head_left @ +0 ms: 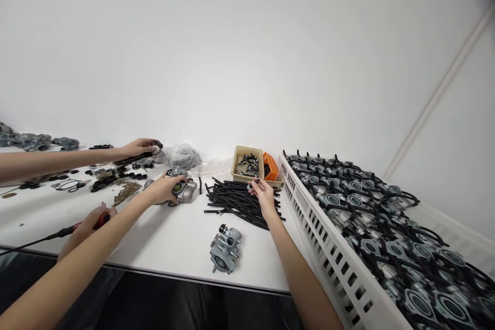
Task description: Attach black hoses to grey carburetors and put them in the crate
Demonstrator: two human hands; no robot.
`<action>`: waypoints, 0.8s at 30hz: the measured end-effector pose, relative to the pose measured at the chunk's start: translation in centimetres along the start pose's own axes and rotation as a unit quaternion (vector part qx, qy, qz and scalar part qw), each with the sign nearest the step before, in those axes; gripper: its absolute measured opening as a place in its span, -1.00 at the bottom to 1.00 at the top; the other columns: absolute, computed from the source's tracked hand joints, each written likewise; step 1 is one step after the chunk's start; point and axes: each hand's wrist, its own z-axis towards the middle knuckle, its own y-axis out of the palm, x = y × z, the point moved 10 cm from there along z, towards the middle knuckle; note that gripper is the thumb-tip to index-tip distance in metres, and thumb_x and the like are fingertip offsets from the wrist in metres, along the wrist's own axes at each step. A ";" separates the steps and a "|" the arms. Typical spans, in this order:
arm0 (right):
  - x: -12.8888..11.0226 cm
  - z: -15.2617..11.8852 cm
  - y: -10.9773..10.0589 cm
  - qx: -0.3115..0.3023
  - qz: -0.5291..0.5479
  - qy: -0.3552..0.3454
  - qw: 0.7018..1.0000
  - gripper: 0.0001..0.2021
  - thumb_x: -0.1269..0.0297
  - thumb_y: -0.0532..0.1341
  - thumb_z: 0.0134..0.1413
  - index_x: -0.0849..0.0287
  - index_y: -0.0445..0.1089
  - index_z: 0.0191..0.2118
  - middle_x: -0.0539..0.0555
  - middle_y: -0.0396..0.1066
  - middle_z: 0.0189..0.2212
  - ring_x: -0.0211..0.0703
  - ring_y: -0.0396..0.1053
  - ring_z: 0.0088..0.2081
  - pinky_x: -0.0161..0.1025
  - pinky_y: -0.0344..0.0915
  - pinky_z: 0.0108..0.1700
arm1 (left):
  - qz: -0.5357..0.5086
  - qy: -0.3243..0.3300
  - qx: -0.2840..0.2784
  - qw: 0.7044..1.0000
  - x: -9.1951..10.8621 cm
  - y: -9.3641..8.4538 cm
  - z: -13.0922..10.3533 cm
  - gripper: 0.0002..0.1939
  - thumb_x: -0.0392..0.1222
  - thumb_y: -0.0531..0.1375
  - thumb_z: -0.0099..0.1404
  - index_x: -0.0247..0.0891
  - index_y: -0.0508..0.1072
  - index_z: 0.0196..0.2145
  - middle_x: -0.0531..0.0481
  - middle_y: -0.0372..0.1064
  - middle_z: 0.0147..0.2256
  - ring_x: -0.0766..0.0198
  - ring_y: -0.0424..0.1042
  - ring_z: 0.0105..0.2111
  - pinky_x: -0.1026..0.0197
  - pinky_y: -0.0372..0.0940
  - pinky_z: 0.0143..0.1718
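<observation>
My left hand (165, 189) is closed around a silver carburetor (187, 192) on the table, left of a pile of black rubber hoses (235, 202). Over the right side of that pile, my right hand (263, 195) pinches a small black-and-silver part (249, 186); its exact kind is too small to tell. Another carburetor (225, 250) lies nearer the table's front edge, between my forearms. Behind the hoses stands a cream bin (234, 165) of small metal and black parts, with an orange basket (272, 166) beside it.
A white crate (328, 232) packed with carburetors fills the right side. On the left, a co-worker's hand (141, 148) holds a metal part, and another grips a red power screwdriver (101, 220) beneath my left forearm. Brass pieces (127, 192) and plastic bags (184, 157) lie nearby.
</observation>
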 end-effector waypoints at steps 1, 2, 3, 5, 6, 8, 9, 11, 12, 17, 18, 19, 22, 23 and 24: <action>0.1 0.0 0.0 -0.001 0.000 0.003 1.000 -0.60 0.11 0.40 -0.24 0.26 0.46 -0.26 0.10 0.52 -0.39 -0.31 0.38 -0.54 -0.37 0.29 -0.50 | 0.003 0.003 0.012 1.000 0.2 -0.2 -0.2 -0.38 0.00 0.30 -0.05 -0.17 0.31 -0.01 -0.09 0.49 -0.21 -0.08 0.42 -0.14 -0.15 -0.15 0.20; 0.1 0.0 0.1 -0.002 -0.001 0.005 1.000 -0.60 0.11 0.40 -0.24 0.26 0.46 -0.25 0.10 0.52 -0.39 -0.31 0.38 -0.54 -0.37 0.29 -0.50 | 0.007 0.006 0.026 1.000 0.4 -0.3 -0.4 -0.40 0.00 0.29 -0.03 -0.17 0.30 -0.02 -0.09 0.48 -0.20 -0.06 0.43 -0.15 -0.12 -0.13 0.20; 0.2 0.0 0.1 -0.003 -0.003 0.005 1.000 -0.59 0.11 0.40 -0.24 0.26 0.46 -0.25 0.10 0.52 -0.39 -0.31 0.38 -0.54 -0.37 0.29 -0.50 | 0.016 0.007 0.041 0.999 0.6 -0.4 -0.6 -0.43 -0.02 0.28 0.00 -0.18 0.30 -0.02 -0.10 0.47 -0.18 -0.04 0.43 -0.16 -0.11 -0.12 0.20; 0.1 0.0 0.1 -0.003 -0.007 0.003 1.000 -0.58 0.09 0.40 -0.25 0.26 0.46 -0.26 0.10 0.52 -0.39 -0.30 0.38 -0.54 -0.36 0.29 -0.50 | 0.047 0.009 0.068 0.997 1.2 -0.2 -1.1 -0.49 -0.08 0.24 0.06 -0.20 0.29 -0.02 -0.13 0.45 -0.14 -0.01 0.44 -0.19 -0.12 -0.13 0.21; 0.0 0.0 0.1 -0.002 -0.009 0.002 1.000 -0.58 0.08 0.40 -0.26 0.26 0.46 -0.26 0.11 0.52 -0.39 -0.29 0.38 -0.55 -0.35 0.29 -0.51 | 0.067 0.014 0.082 0.994 1.6 -0.1 -1.4 -0.53 -0.13 0.22 0.09 -0.21 0.29 -0.01 -0.15 0.44 -0.11 0.01 0.44 -0.20 -0.15 -0.14 0.21; 0.0 0.0 0.0 -0.001 -0.011 -0.001 1.000 -0.58 0.06 0.40 -0.27 0.26 0.46 -0.28 0.11 0.52 -0.39 -0.28 0.38 -0.55 -0.33 0.29 -0.51 | 0.122 0.043 0.116 0.985 2.9 0.2 -2.3 -0.57 -0.27 0.14 0.15 -0.21 0.30 0.01 -0.18 0.39 -0.05 0.02 0.43 -0.15 -0.19 -0.14 0.21; 0.0 0.0 0.0 0.001 -0.013 -0.001 1.000 -0.58 0.05 0.40 -0.27 0.25 0.46 -0.28 0.11 0.52 -0.39 -0.27 0.38 -0.55 -0.33 0.29 -0.50 | 0.156 0.064 0.137 0.976 3.7 0.4 -2.8 -0.56 -0.35 0.10 0.16 -0.19 0.30 0.03 -0.18 0.37 -0.03 0.03 0.41 -0.11 -0.21 -0.14 0.21; 0.1 0.0 -0.1 0.002 -0.016 0.001 1.000 -0.58 0.05 0.40 -0.26 0.25 0.46 -0.28 0.11 0.52 -0.38 -0.27 0.38 -0.54 -0.32 0.30 -0.49 | 0.227 0.113 0.180 0.951 5.6 0.8 -4.2 -0.46 -0.50 0.02 0.17 -0.14 0.30 0.07 -0.15 0.37 -0.05 0.07 0.38 -0.07 -0.20 -0.11 0.21; 0.2 0.1 -0.2 0.001 -0.017 0.002 1.000 -0.58 0.05 0.40 -0.25 0.25 0.46 -0.27 0.11 0.52 -0.38 -0.26 0.39 -0.53 -0.31 0.30 -0.48 | 0.259 0.137 0.195 0.936 6.6 1.1 -5.0 -0.42 -0.54 -0.01 0.17 -0.10 0.30 0.09 -0.12 0.38 -0.08 0.10 0.37 -0.09 -0.19 -0.10 0.21; 0.6 0.2 -0.2 -0.001 -0.019 0.008 1.000 -0.57 0.05 0.41 -0.27 0.23 0.46 -0.27 0.11 0.52 -0.37 -0.24 0.39 -0.51 -0.29 0.30 -0.46 | 0.349 0.217 0.210 0.887 10.3 2.0 -7.8 -0.42 -0.55 0.03 0.23 -0.04 0.31 0.11 -0.05 0.41 -0.18 0.17 0.36 -0.19 -0.10 0.02 0.18; 0.7 0.2 -0.2 -0.002 -0.021 0.009 1.000 -0.57 0.04 0.40 -0.27 0.22 0.46 -0.27 0.11 0.52 -0.37 -0.24 0.39 -0.51 -0.29 0.30 -0.46 | 0.355 0.222 0.209 0.884 10.7 2.0 -8.0 -0.43 -0.55 0.03 0.23 -0.05 0.31 0.11 -0.06 0.41 -0.17 0.16 0.35 -0.19 -0.08 0.05 0.16; 0.7 0.2 -0.2 -0.003 -0.022 0.008 1.000 -0.58 0.04 0.40 -0.26 0.22 0.46 -0.27 0.11 0.52 -0.37 -0.24 0.39 -0.51 -0.29 0.30 -0.46 | 0.359 0.224 0.207 0.882 10.9 1.9 -8.2 -0.44 -0.54 0.04 0.24 -0.06 0.32 0.10 -0.07 0.41 -0.15 0.16 0.36 -0.19 -0.06 0.08 0.14; 0.6 0.2 -0.2 -0.005 -0.026 0.007 1.000 -0.60 0.05 0.39 -0.25 0.22 0.46 -0.28 0.10 0.52 -0.38 -0.25 0.39 -0.51 -0.30 0.29 -0.46 | 0.346 0.207 0.198 0.894 10.2 1.8 -8.3 -0.49 -0.50 0.06 0.24 -0.10 0.34 0.08 -0.12 0.41 -0.11 0.14 0.37 -0.19 -0.01 0.18 0.04; 0.6 0.2 -0.2 -0.005 -0.026 0.006 1.000 -0.60 0.05 0.39 -0.25 0.22 0.46 -0.29 0.10 0.51 -0.38 -0.25 0.39 -0.51 -0.30 0.29 -0.46 | 0.333 0.193 0.200 0.901 9.7 1.7 -8.4 -0.50 -0.49 0.07 0.24 -0.12 0.34 0.08 -0.13 0.41 -0.11 0.12 0.38 -0.18 0.01 0.21 0.00; 0.5 0.2 -0.3 -0.004 -0.025 0.006 1.000 -0.59 0.05 0.39 -0.26 0.22 0.45 -0.29 0.10 0.51 -0.39 -0.25 0.38 -0.51 -0.30 0.29 -0.45 | 0.315 0.176 0.203 0.910 9.0 1.7 -8.5 -0.51 -0.48 0.07 0.23 -0.13 0.35 0.07 -0.13 0.42 -0.11 0.11 0.39 -0.18 0.02 0.24 -0.04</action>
